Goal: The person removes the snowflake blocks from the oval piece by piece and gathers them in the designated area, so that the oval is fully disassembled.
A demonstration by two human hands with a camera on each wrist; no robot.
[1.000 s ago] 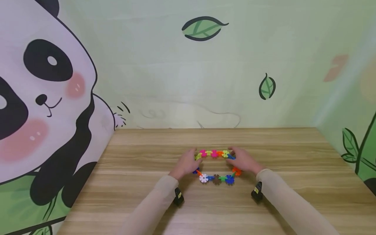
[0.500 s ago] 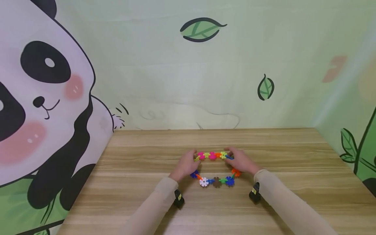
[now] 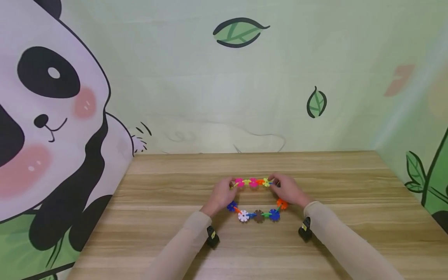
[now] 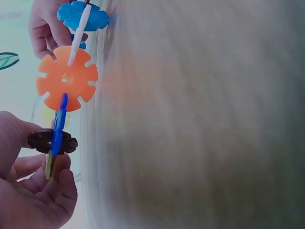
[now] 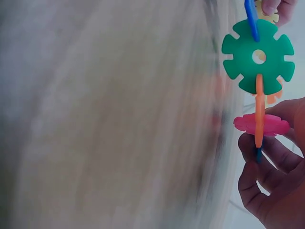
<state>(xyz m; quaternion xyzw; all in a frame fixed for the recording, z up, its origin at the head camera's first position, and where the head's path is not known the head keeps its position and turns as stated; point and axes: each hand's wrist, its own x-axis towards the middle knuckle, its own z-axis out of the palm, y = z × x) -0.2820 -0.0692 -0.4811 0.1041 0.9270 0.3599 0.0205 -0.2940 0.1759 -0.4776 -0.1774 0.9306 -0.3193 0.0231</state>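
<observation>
A closed loop of interlocked plastic snowflake discs (image 3: 259, 216), notched and many-coloured, hangs between my two hands over the wooden table. On its left side my left hand (image 3: 221, 194) grips the loop; the left wrist view shows thumb and fingers around a yellow-green disc (image 4: 48, 164), under a dark brown disc (image 4: 40, 141) and near an orange one (image 4: 71, 78). My right hand (image 3: 289, 191) pinches the right side. In the right wrist view its fingertips hold a dark blue disc (image 5: 259, 155) just below a pink disc (image 5: 262, 125), with a green disc (image 5: 259, 56) farther up.
The wood-grain table (image 3: 175, 171) extends on every side of the loop. Behind it stands a pale green backdrop (image 3: 182, 85) printed with leaves, and a large panda (image 3: 70, 128) is drawn at left. A small black device (image 3: 212, 237) sits at each wrist.
The far row of discs has risen slightly and looks straighter between my fingers. Both hands keep their places on the loop, and the head view has shifted a little.
</observation>
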